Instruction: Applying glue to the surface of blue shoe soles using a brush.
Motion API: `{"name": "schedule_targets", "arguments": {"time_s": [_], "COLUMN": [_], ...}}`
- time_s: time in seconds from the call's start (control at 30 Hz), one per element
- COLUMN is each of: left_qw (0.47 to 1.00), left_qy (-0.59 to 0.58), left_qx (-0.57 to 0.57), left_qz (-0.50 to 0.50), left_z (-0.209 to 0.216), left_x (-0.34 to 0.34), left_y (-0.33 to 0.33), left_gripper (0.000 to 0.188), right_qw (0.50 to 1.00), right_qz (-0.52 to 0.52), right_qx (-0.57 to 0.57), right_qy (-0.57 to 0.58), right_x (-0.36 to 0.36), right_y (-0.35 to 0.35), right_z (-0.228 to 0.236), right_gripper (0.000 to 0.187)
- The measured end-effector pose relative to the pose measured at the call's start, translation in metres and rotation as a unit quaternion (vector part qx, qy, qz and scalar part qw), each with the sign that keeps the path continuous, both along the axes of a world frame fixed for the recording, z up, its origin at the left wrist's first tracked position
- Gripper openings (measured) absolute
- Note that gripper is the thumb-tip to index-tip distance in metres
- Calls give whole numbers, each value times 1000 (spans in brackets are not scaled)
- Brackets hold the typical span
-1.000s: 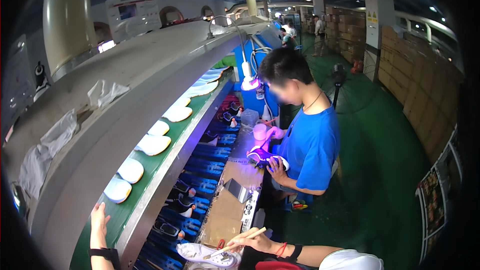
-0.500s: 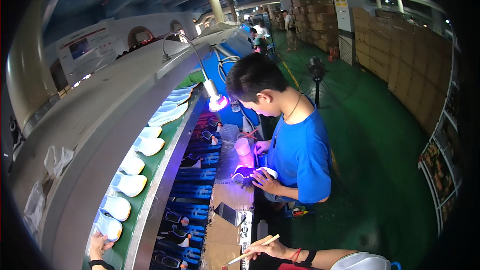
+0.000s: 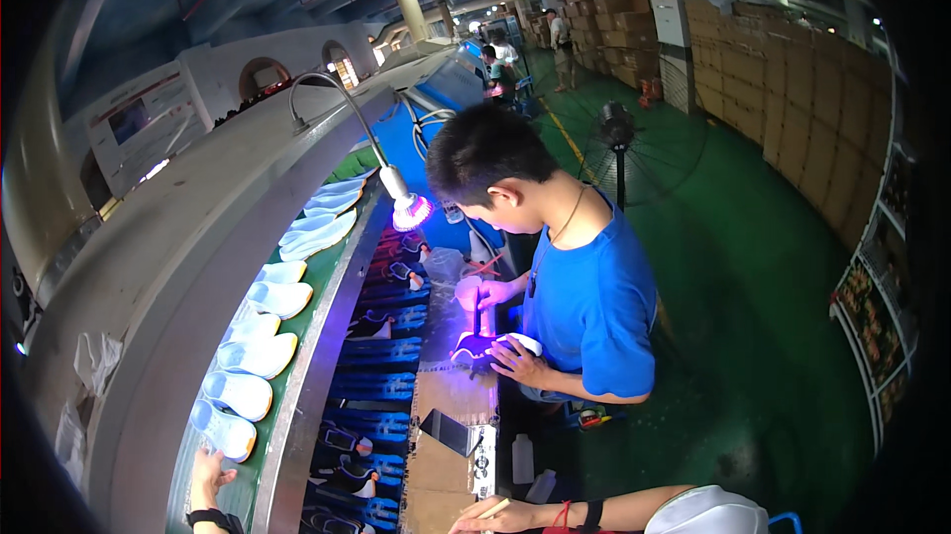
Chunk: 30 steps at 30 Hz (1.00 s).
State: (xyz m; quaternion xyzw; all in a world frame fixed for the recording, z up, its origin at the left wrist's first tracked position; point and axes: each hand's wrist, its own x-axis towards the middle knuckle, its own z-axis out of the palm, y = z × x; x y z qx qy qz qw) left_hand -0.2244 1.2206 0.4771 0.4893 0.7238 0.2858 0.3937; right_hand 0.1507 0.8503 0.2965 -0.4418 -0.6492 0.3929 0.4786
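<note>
My left hand [image 3: 210,482] is over the green conveyor belt [image 3: 253,470], at the near end of a row of white shoe soles with orange edges. Its fingertips are at the end of the nearest sole [image 3: 224,430]; whether they touch it I cannot tell. Thumb and fingers are apart. At the lower edge, my right hand [image 3: 487,517] is closed round the pale wooden handle of a brush [image 3: 495,507]. The brush's tip is out of view. Beside that hand lies a strip of cardboard [image 3: 436,484].
Across the cardboard, a co-worker in blue [image 3: 599,281] works on a dark shoe [image 3: 480,346] under a purple lamp [image 3: 412,212]. A phone [image 3: 448,429] lies on the cardboard. Below the belt, shoes sit on a blue rack [image 3: 381,382]. White bottles [image 3: 522,458] stand beside the bench.
My left hand has come away from its hold on the nearest sole. My right hand has moved lower and left with the brush. The co-worker's far hand has risen with a dark tool.
</note>
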Motion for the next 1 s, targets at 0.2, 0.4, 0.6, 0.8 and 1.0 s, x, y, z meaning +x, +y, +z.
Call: {"name": "schedule_targets", "arguments": {"time_s": [0.2, 0.4, 0.6, 0.8, 1.0], "left_qw": [949, 912, 938, 915, 818], "left_qy": [192, -20, -58, -2, -167], "left_qx": [238, 397, 334, 208, -175], "left_qz": [-80, -101, 75, 346, 523], "left_z": [6, 10, -71, -217, -358], "left_x": [10, 79, 54, 27, 61], "left_y": [-96, -271, -392, -551, -787], "left_gripper": [61, 57, 33, 8, 6], "right_qw": [985, 901, 932, 924, 902], "right_qz": [165, 307, 242, 276, 332], "right_qx": [25, -214, -194, -250, -275], "right_qy": [-44, 220, 187, 92, 19], "right_x": [-16, -46, -61, -88, -143], "right_y": [7, 10, 14, 32, 23], "right_z": [19, -12, -11, -16, -38], "right_gripper": [29, 38, 20, 27, 33]}}
